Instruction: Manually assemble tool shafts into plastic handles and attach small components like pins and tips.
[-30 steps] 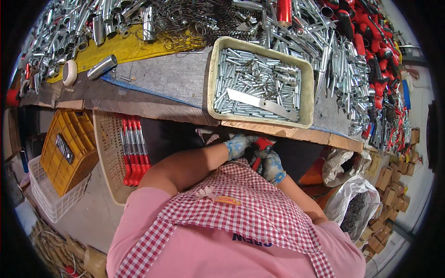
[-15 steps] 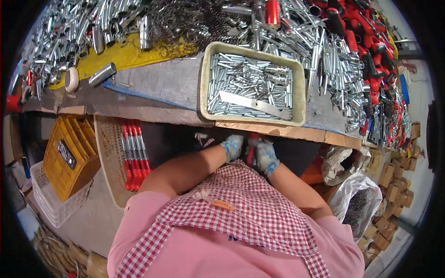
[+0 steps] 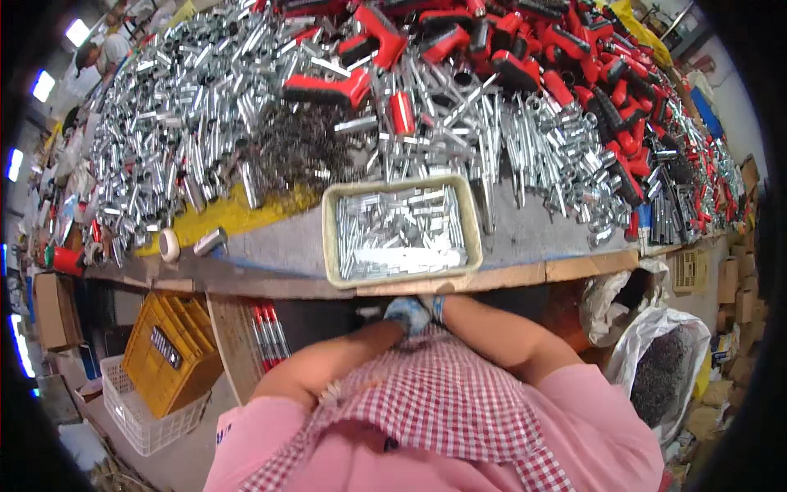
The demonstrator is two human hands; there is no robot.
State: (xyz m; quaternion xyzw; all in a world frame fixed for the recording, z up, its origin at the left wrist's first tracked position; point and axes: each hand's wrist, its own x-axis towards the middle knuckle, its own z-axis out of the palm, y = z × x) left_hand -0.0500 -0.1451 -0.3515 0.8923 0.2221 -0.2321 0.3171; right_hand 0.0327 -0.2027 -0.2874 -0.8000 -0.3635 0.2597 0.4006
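My left hand [image 3: 405, 315] and my right hand [image 3: 434, 307], both in pale blue gloves, are pressed together just under the wooden front edge of the table. Whatever lies between them is hidden by the fingers and my checked apron. Directly above them on the table stands a beige tray [image 3: 329, 246] filled with short silver metal pieces [image 3: 402, 230]. Neither hand touches the tray.
Silver tubes [image 3: 188, 123] and red-handled tools [image 3: 574, 74] are heaped across the table. A tape roll [image 3: 170, 244] lies near its front edge. Below at the left are a yellow crate [image 3: 168, 353], a white basket [image 3: 139, 418] and a board with red-handled rods [image 3: 266, 332]. Open sacks [image 3: 664, 369] stand at the right.
The view has tilted up, showing more of the table. My hands have drawn closer together under the edge, and the red piece seen between them earlier is out of sight.
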